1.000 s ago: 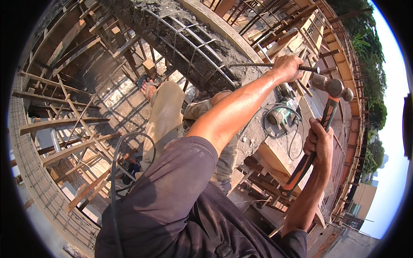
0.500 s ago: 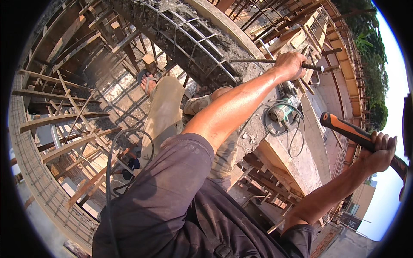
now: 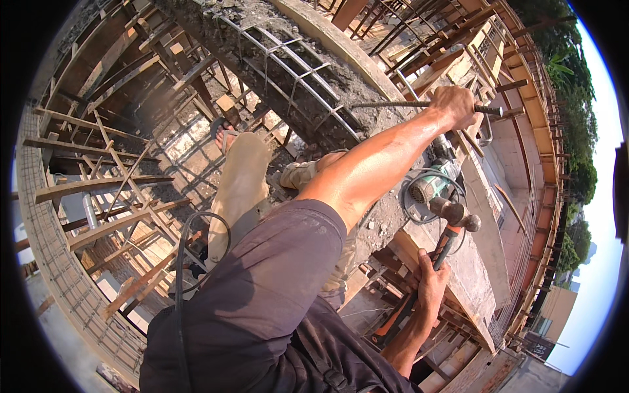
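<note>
My left hand (image 3: 455,107) is closed round a ribbed steel bar (image 3: 393,103), near its blunt right end. The bar's other end points left, against the broken concrete beside exposed reinforcing bars (image 3: 295,72). Lower down, my right hand (image 3: 432,283) grips a hammer (image 3: 452,213) by its black and orange handle. Its rounded metal head is up, in front of a concrete ledge, and apart from the bar. Between the two hands a green power tool (image 3: 426,188) with a looped black cable lies on the concrete.
Timber props and planks (image 3: 118,183) crowd a deep opening at the left. My sandalled foot (image 3: 226,134) is placed beyond my bent knee. A black cable (image 3: 180,288) loops by my left sleeve. Wooden formwork (image 3: 544,150) runs along the right, with trees behind it.
My right hand has brought the hammer from raised at the far right down and left; its head now shows near the power tool. My left hand keeps its hold on the bar, slightly further right in view.
</note>
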### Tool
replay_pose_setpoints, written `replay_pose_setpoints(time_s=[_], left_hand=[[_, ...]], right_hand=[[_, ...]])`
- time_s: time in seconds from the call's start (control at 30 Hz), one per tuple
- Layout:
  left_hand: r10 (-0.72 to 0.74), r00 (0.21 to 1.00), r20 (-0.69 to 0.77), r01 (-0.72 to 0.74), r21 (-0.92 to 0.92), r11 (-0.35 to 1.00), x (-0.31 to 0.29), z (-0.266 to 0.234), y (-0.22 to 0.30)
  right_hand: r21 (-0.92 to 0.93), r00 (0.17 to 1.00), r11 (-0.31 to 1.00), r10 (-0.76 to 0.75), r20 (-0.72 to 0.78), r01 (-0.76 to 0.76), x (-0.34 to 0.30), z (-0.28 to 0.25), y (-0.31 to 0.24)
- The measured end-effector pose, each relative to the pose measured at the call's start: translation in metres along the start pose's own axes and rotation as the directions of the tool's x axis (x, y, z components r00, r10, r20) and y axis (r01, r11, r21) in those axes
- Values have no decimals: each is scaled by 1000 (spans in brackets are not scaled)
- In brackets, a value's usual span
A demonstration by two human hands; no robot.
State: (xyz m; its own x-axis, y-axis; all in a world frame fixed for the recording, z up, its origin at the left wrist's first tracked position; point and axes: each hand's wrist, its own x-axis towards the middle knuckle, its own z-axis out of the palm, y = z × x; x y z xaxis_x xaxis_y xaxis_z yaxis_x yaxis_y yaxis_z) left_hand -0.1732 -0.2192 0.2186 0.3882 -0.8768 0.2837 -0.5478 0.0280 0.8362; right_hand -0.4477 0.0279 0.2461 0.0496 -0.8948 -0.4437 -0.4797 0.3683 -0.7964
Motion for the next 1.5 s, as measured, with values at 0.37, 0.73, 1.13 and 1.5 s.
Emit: replay_pose_setpoints(time_s=[0.37, 0.73, 1.13, 1.5], left_hand=[[-11, 1000, 27, 11, -4, 1000, 3, 30, 16], [-72, 988, 136, 57, 115, 992, 56, 88, 8], [71, 997, 4, -69, -163, 984, -37, -4, 8], [-37, 975, 221, 7, 136, 991, 58, 142, 1]], right_hand=[[67, 996, 995, 81, -48, -78, -9, -7, 28], [56, 935, 934, 351, 48, -353, -2, 15, 71], [22, 916, 917, 396, 59, -398, 4, 13, 87], [33, 903, 906, 418, 97, -423, 15, 21, 113]])
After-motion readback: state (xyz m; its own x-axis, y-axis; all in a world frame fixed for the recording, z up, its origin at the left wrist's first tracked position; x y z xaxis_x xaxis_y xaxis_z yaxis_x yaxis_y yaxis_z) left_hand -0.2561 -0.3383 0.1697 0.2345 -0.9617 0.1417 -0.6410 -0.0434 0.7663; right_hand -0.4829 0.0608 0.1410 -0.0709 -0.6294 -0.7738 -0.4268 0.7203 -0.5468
